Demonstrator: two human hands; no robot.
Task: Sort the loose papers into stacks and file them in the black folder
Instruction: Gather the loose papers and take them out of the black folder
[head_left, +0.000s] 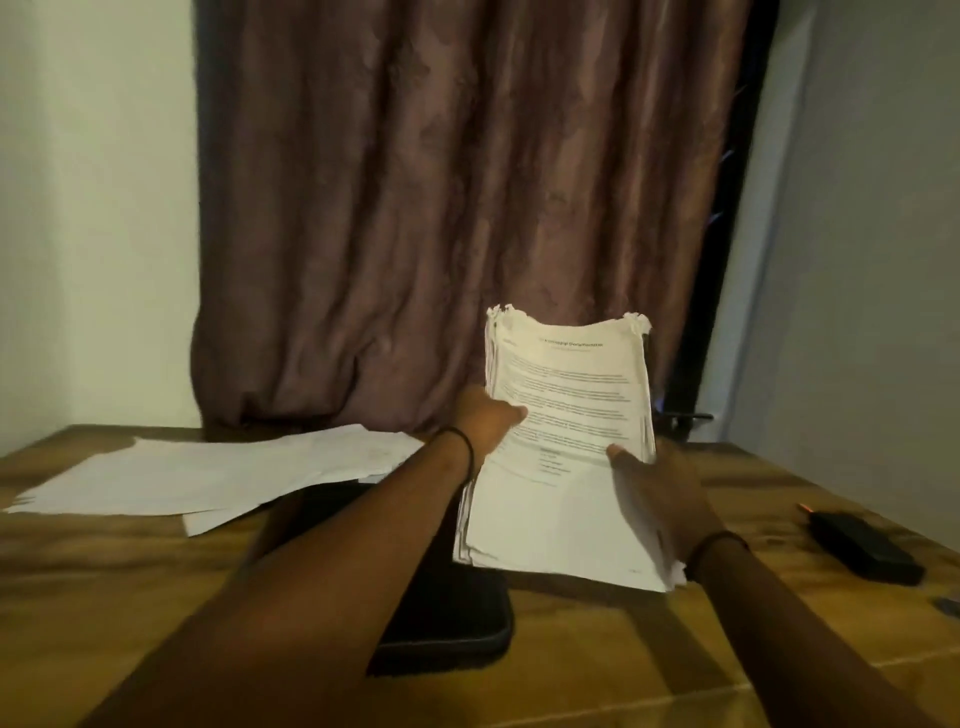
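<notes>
Nearest, two bare forearms reach in from the near edge of the wooden desk (130, 571), each wrist wearing a thin dark band. Under the left forearm a black folder (447, 618) lies flat and closed, close to the middle of the near edge. Just beyond it both hands hold a thick stack of printed papers (566, 415), tilted up so its printed face meets the camera. The left hand (485, 415) grips the stack's left edge with the thumb laid across the top sheet. The right hand (657, 488) grips the right edge the same way; the other fingers of both hands are hidden behind the sheets. Whether the stack's lower edge touches the folder cannot be told. Farther left, loose papers (208, 473) lie fanned toward the far left corner. A small black device (865, 545) rests by the right edge. Behind the far edge hangs a brownish curtain (441, 208).
</notes>
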